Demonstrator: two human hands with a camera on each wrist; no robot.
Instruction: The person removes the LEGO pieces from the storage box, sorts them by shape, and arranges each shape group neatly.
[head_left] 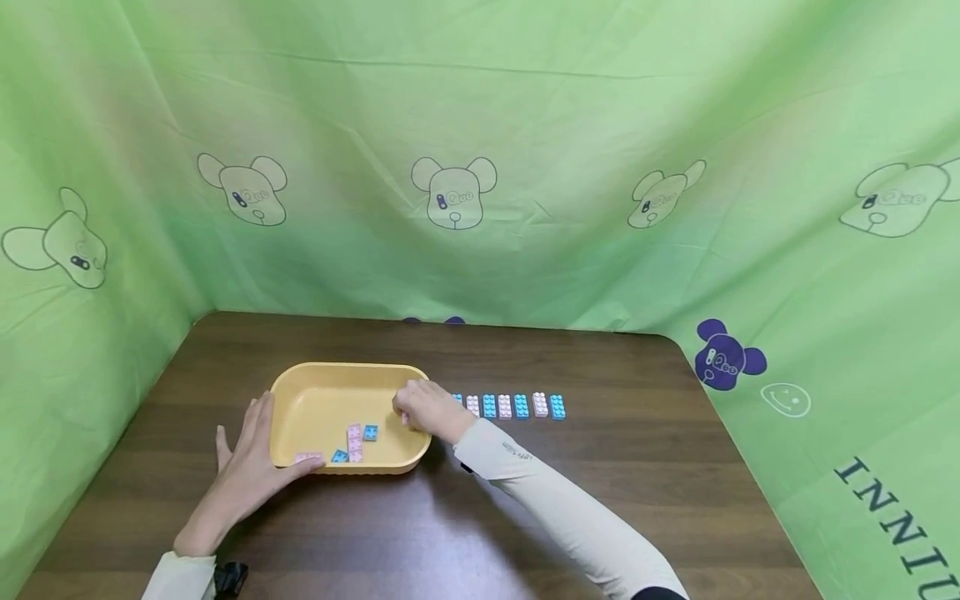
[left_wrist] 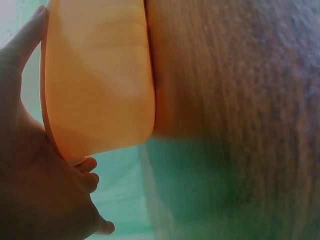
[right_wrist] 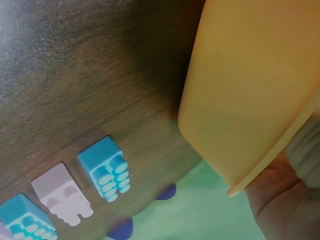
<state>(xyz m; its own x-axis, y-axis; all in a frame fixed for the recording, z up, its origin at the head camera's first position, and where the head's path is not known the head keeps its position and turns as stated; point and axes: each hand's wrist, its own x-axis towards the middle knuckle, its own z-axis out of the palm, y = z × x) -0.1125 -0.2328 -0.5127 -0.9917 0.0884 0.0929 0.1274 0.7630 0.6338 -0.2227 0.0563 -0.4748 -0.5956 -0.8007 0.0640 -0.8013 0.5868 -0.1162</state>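
A yellow tray [head_left: 300, 400] stands on the table with several pink building blocks [head_left: 355, 443] and small blue blocks [head_left: 371, 432] in it. My left hand [head_left: 243, 475] rests against its near left corner, fingers extended along the left side and thumb along the front rim. The right hand [head_left: 429, 408] reaches over the right rim into the tray with its fingers bent down. Its fingertips are hidden, so whether they hold a block cannot be seen. In the right wrist view the tray wall [right_wrist: 250, 90] covers most of that hand.
Right of the tray, blue blocks [head_left: 557, 407] and pink blocks [head_left: 540, 405] alternate in a row, studs up. The right forearm passes in front of this row. A green printed cloth [head_left: 450, 275] hangs behind and beside the brown wooden table [head_left: 637, 467].
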